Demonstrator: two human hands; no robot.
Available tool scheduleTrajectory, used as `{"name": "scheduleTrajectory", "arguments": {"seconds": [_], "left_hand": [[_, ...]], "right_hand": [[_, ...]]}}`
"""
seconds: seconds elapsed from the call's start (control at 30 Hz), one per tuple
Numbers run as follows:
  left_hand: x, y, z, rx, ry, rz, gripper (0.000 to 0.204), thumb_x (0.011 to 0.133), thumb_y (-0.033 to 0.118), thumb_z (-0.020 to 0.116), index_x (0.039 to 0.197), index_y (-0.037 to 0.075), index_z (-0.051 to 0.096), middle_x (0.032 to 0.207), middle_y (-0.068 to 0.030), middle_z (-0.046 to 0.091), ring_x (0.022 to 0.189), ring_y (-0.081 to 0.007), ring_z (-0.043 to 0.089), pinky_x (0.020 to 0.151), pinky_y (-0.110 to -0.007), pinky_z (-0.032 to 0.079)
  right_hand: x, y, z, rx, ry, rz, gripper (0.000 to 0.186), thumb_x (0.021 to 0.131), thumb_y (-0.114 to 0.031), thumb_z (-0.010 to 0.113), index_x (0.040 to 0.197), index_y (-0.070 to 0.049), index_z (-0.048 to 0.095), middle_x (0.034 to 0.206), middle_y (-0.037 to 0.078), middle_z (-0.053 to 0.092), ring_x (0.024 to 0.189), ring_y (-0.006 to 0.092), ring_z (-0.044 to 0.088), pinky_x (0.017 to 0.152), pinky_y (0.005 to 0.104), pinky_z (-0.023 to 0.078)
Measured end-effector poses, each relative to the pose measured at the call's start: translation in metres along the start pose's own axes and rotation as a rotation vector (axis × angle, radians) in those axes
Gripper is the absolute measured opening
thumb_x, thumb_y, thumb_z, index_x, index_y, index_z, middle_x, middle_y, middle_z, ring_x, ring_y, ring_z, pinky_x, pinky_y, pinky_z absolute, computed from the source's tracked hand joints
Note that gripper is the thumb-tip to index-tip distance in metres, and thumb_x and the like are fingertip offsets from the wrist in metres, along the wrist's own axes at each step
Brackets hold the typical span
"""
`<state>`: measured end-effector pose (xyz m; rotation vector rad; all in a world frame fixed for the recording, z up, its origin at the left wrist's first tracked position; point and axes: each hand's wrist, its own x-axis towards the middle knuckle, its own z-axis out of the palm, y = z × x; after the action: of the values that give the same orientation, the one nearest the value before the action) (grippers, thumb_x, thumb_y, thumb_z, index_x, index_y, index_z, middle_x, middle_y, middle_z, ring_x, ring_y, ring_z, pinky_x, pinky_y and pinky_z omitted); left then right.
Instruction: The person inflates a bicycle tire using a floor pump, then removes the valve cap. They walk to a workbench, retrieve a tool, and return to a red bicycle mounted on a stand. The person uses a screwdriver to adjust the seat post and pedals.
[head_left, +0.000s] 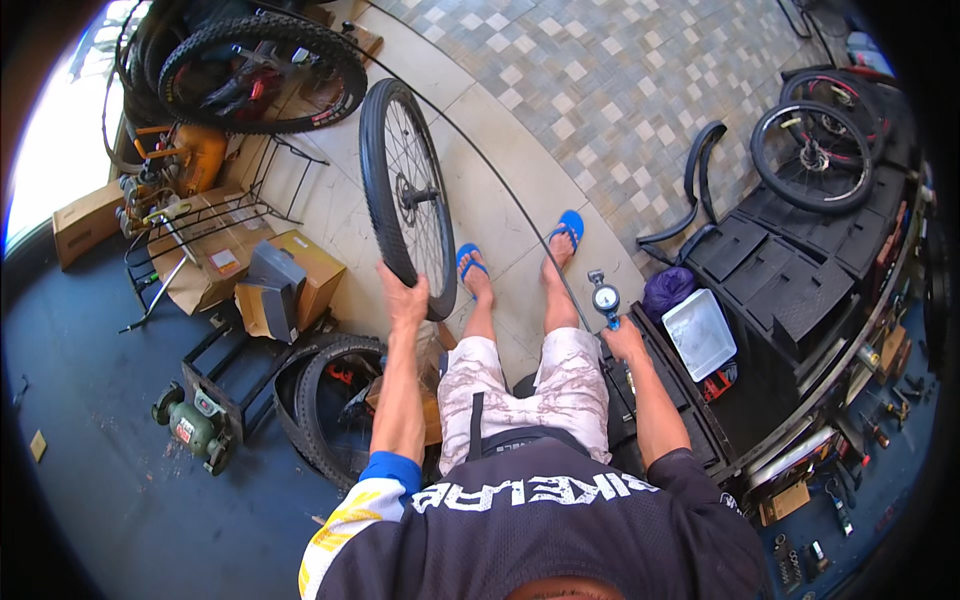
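My left hand (405, 298) grips the lower part of a bicycle wheel (377, 185) by its knobby black tire. The wheel is held upright, a little tilted, with its spokes and hub facing right. On the right, my right hand (625, 340) is closed round the handle of a tire inflator (607, 298) with a round dial gauge and a blue body. The inflator is apart from the wheel. A long black hose (490, 163) crosses from the upper left down towards the inflator; where it joins is hidden.
Left of me are cardboard boxes (213, 262), a black wire rack (280, 170), an orange compressor (203, 152), a green bench grinder (200, 430) and loose tires (310, 440). On the right stand a black workbench (790, 235) with small wheels, a clear plastic tub (700, 335) and a purple bag (668, 290).
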<state>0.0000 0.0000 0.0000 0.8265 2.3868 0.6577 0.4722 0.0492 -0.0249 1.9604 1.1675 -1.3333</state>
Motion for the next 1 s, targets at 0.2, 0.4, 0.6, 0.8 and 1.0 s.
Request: {"name": "scheduleTrajectory", "arguments": {"seconds": [0.2, 0.4, 0.6, 0.8, 1.0], "left_hand": [[0.067, 0.063, -0.056, 0.068, -0.096, 0.073, 0.071, 0.082, 0.027, 0.075, 0.145, 0.006, 0.048, 0.104, -0.0242, 0.071, 0.09, -0.0418, 0.071, 0.082, -0.049, 0.054], [0.081, 0.017, -0.02, 0.26, -0.015, -0.019, 0.069, 0.087, 0.032, 0.071, 0.145, 0.006, 0.046, 0.106, -0.0272, 0.07, 0.095, -0.044, 0.07, 0.087, -0.048, 0.053], [0.091, -0.031, -0.047, 0.236, -0.159, -0.031, 0.069, 0.09, 0.047, 0.07, 0.14, 0.003, 0.051, 0.113, -0.0315, 0.068, 0.106, -0.0458, 0.067, 0.092, -0.048, 0.052], [0.118, -0.025, -0.047, 0.018, -0.336, -0.191, 0.09, 0.095, 0.08, 0.049, 0.121, -0.003, 0.069, 0.105, -0.0151, 0.071, 0.099, -0.0274, 0.064, 0.088, -0.037, 0.05], [0.132, 0.012, -0.029, -0.248, -0.414, -0.291, 0.085, 0.096, 0.081, 0.048, 0.098, 0.001, 0.077, 0.078, -0.0042, 0.063, 0.064, -0.0144, 0.055, 0.056, -0.032, 0.047]], "right_hand": [[-0.003, -0.002, 0.016, 0.009, 0.017, -0.13, 0.05, 0.084, -0.028, 0.067, 0.122, 0.004, 0.06, 0.105, 0.033, 0.071, 0.1, 0.0465, 0.071, 0.087, 0.051, 0.055], [0.014, -0.09, 0.051, 0.125, 0.015, -0.521, 0.06, 0.082, -0.031, 0.07, 0.132, 0.001, 0.06, 0.101, 0.026, 0.072, 0.094, 0.0343, 0.072, 0.083, 0.0424, 0.055], [-0.012, -0.218, 0.063, 0.242, -0.353, -0.619, 0.043, 0.078, -0.029, 0.068, 0.112, -0.002, 0.068, 0.083, 0.018, 0.072, 0.072, 0.0317, 0.071, 0.066, 0.0423, 0.056], [0.018, -0.269, 0.117, 0.3, -0.605, -0.561, 0.029, 0.082, -0.027, 0.07, 0.097, -0.003, 0.067, 0.058, 0.007, 0.057, 0.042, 0.0157, 0.052, 0.038, 0.035, 0.042], [0.038, -0.276, 0.14, 0.314, -0.725, -0.47, 0.029, 0.082, -0.028, 0.071, 0.097, -0.003, 0.068, 0.07, 0.005, 0.065, 0.044, 0.0141, 0.054, 0.038, 0.0319, 0.044]]}}
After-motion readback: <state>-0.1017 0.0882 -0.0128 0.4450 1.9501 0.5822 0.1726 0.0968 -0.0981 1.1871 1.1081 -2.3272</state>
